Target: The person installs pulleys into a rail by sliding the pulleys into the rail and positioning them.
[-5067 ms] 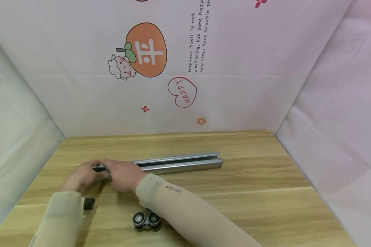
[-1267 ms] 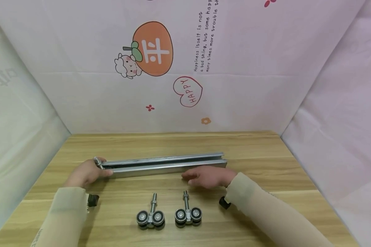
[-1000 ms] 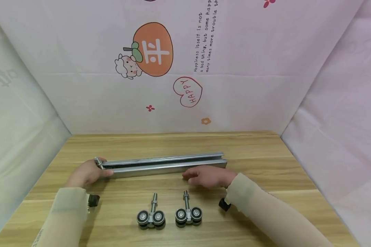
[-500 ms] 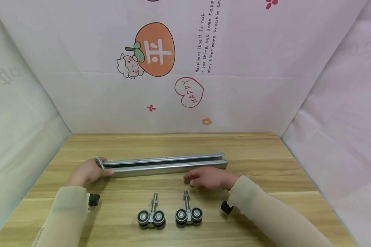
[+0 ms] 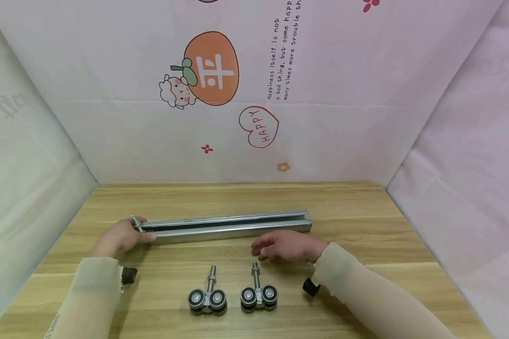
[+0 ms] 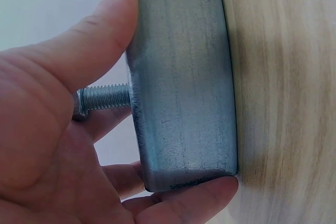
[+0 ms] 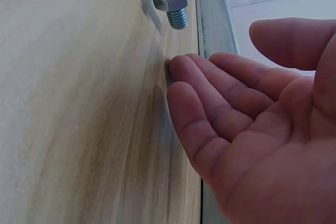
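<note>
A grey metal channel rail [image 5: 220, 232] lies across the table with its slot facing up. My left hand [image 5: 120, 235] grips the rail's left end, thumb along the near wall and other fingers around the end. From the slot there rises a threaded bolt [image 6: 105, 97] with a nut close by the palm; its lower part is hidden inside the rail. My right hand [image 5: 289, 245] holds nothing, its fingers loosely bent beside the rail's near wall. Two roller trolleys stand in front: the left trolley [image 5: 207, 301] and the right trolley [image 5: 259, 296], each with a bolt pointing toward the rail.
The wooden table [image 5: 365, 263] is enclosed by a printed white cloth [image 5: 331, 117] at the back and sides. Small black devices stick out at both cuffs, one under the right sleeve [image 5: 377, 287].
Earlier both hands worked at the rail's left end. Since then the right hand has moved right along the rail, uncovering the second trolley. During the last second almost nothing has moved.
</note>
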`<control>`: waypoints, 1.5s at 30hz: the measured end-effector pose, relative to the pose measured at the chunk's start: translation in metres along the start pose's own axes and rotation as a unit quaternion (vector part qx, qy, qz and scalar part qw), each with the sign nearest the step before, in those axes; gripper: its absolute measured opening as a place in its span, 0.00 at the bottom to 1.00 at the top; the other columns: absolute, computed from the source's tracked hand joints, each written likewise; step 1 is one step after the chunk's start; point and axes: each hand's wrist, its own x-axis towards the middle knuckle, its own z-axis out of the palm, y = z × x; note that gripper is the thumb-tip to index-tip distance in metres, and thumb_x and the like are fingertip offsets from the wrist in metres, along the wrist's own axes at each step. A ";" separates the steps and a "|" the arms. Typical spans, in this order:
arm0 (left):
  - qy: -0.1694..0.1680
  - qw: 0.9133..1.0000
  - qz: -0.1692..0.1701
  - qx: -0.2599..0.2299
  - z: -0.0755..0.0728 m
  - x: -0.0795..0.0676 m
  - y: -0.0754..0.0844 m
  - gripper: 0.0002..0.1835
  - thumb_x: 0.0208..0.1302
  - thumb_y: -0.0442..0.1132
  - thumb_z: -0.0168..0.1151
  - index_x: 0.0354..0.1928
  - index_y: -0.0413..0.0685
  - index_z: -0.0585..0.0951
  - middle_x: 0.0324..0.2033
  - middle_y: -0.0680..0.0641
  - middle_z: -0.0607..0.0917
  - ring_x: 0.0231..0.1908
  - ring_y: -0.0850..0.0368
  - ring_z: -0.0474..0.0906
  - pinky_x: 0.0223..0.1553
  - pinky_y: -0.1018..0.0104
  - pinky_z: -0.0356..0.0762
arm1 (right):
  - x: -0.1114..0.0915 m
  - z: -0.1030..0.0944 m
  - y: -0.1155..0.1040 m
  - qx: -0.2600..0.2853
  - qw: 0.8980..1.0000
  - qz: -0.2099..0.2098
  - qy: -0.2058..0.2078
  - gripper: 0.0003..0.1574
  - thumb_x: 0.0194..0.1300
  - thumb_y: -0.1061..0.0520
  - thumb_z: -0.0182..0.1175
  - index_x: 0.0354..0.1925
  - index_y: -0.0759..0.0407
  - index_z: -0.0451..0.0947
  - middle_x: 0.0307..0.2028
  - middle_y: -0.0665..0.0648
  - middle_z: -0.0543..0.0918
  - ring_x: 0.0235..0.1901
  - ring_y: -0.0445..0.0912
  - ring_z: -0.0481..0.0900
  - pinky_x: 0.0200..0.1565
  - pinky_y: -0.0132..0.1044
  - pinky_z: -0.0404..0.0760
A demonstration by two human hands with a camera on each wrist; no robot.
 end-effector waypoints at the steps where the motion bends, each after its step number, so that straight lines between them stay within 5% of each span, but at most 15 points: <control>1: 0.000 1.000 0.000 0.002 0.000 0.000 0.000 0.49 0.60 0.65 0.66 0.69 0.33 0.65 0.62 0.21 0.68 0.60 0.19 0.62 0.54 0.28 0.64 | 0.000 0.000 0.000 0.003 1.000 0.000 -0.001 0.21 0.75 0.58 0.55 0.64 0.60 0.75 0.55 0.52 0.82 0.55 0.48 0.79 0.55 0.46 0.78; 31: 0.004 1.000 0.014 0.014 0.000 0.001 -0.001 0.48 0.62 0.64 0.65 0.68 0.32 0.66 0.61 0.21 0.69 0.59 0.20 0.65 0.53 0.29 0.66 | 0.004 0.011 -0.007 0.035 0.999 0.016 0.009 0.15 0.73 0.61 0.55 0.53 0.66 0.80 0.44 0.56 0.86 0.44 0.52 0.85 0.47 0.48 0.83; 45: 0.004 1.000 0.015 0.017 -0.001 0.002 -0.002 0.48 0.61 0.65 0.65 0.68 0.31 0.66 0.61 0.21 0.69 0.59 0.20 0.65 0.53 0.29 0.66 | 0.003 0.017 -0.014 0.153 0.987 0.056 0.003 0.16 0.72 0.61 0.53 0.51 0.70 0.78 0.46 0.66 0.83 0.41 0.62 0.85 0.41 0.53 0.85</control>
